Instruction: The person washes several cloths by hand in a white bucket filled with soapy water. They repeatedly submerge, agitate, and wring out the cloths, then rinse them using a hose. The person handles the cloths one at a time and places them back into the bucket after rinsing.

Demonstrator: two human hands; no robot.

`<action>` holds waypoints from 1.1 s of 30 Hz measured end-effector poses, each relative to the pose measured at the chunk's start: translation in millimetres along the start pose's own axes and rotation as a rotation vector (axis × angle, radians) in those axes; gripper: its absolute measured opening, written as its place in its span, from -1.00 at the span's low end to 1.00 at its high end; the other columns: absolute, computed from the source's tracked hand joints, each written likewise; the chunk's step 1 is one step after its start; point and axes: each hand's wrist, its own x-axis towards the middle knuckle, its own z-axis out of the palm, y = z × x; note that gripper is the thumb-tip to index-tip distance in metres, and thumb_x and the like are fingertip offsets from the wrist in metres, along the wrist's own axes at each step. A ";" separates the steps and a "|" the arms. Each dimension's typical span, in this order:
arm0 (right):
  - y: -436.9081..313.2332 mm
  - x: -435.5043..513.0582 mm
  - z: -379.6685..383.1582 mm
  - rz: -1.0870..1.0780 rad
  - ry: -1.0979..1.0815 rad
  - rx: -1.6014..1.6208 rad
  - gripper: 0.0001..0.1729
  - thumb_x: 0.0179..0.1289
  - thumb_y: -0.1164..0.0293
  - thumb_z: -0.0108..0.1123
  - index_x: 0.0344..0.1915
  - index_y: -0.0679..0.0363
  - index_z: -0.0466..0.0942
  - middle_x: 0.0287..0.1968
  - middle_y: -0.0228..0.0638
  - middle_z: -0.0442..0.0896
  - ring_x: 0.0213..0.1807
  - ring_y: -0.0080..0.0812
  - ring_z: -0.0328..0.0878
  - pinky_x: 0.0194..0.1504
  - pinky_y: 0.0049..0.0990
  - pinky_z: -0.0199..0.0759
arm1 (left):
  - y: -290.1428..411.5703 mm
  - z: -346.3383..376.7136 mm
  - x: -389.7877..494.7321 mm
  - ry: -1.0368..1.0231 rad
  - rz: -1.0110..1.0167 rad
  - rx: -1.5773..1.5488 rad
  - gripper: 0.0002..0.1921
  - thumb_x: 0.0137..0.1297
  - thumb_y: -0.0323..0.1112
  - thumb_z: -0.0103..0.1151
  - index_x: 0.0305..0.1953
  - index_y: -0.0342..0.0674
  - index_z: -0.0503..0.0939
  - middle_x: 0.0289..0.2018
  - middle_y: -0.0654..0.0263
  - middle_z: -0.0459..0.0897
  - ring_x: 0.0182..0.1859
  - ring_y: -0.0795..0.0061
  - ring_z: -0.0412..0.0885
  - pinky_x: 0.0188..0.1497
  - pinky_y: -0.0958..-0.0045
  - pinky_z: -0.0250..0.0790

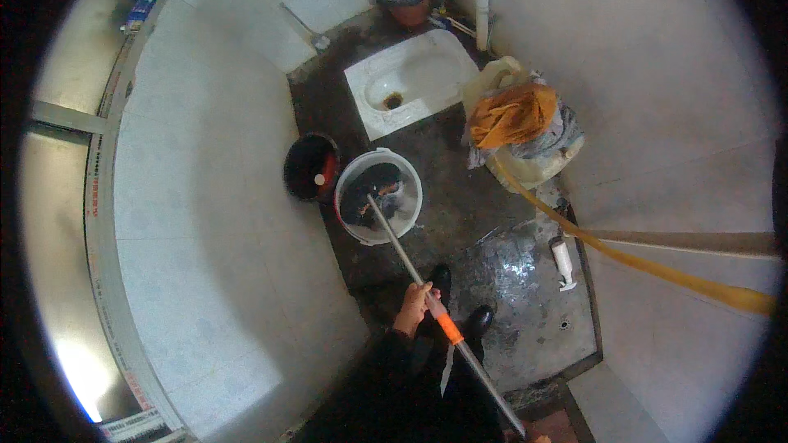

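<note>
My left hand [418, 306] is closed around the middle of a metal mop-like pole [474, 364] with an orange sleeve. The pole slants down into a white bucket [415, 209], where its lower end meets dark material in whitish liquid; the head's form is unclear. At the bottom edge a small part of my right hand [542, 439] shows by the pole's upper end; its grip cannot be made out. Touching or close beside the white bucket stands a dark bucket [295, 167], reddish inside.
A white squat toilet [418, 83] lies beyond the buckets. To the right, an orange cloth [514, 115] tops a heaped pale container, and a yellow hose [640, 264] runs rightwards. A white pump bottle [562, 263] lies on the wet floor. A waste bin [409, 11] stands behind.
</note>
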 end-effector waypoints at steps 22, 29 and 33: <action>-36.2 3.6 -7.1 0.033 0.015 -0.015 -0.54 0.08 0.07 0.05 -0.10 0.10 0.36 -0.37 -0.31 0.36 -0.38 -0.30 0.31 -0.38 -0.27 0.25 | -12.2 -7.9 28.3 -0.061 -0.039 -0.149 -0.85 0.15 -0.30 0.06 -0.46 -0.17 0.35 -0.54 0.28 0.46 -0.53 0.42 0.43 -0.46 0.29 0.39; -33.8 2.0 -6.6 0.014 0.032 -0.013 -0.55 0.09 0.07 0.04 -0.11 0.12 0.37 -0.41 -0.33 0.37 -0.42 -0.31 0.31 -0.41 -0.28 0.25 | -5.9 3.4 26.5 0.016 -0.039 -0.163 -0.79 0.08 -0.34 0.09 -0.35 -0.26 0.29 -0.55 0.22 0.46 -0.59 0.41 0.42 -0.50 0.33 0.37; -30.0 0.4 -6.9 0.015 0.040 -0.007 -0.56 0.10 0.07 0.03 -0.12 0.12 0.38 -0.44 -0.33 0.38 -0.44 -0.31 0.31 -0.43 -0.29 0.25 | -9.6 6.0 18.8 -0.027 -0.084 -0.101 -0.81 0.10 -0.30 0.09 -0.43 -0.22 0.32 -0.55 0.25 0.47 -0.55 0.45 0.43 -0.48 0.37 0.37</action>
